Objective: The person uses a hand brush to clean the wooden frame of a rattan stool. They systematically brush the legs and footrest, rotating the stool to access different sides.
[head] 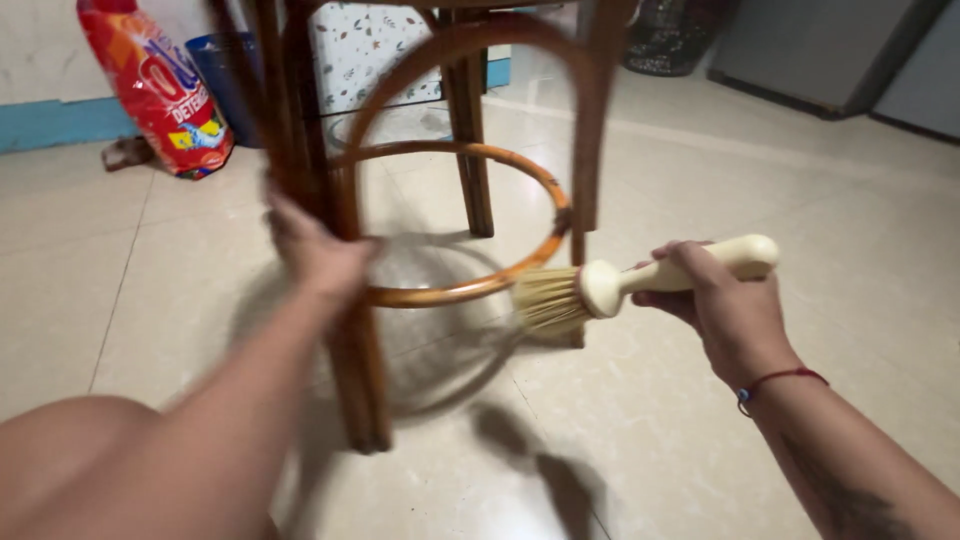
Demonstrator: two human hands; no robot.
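The right hand (722, 305) was closed round the light, stiff brush (620, 285), bristles by the chair's ring (470, 290), while the left hand (315, 250) clasped a leg (350, 330) of the rigid, seemingly light chair (460, 120).

Tiled floor (820, 230), wooden chair (360, 330), detergent bag (160, 90)

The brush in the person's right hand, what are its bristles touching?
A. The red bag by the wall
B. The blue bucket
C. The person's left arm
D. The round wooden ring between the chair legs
D: the pale bristles of the brush, held by its cream handle in the right hand, press against the round wooden ring of the chair, while the left hand grips a chair leg.
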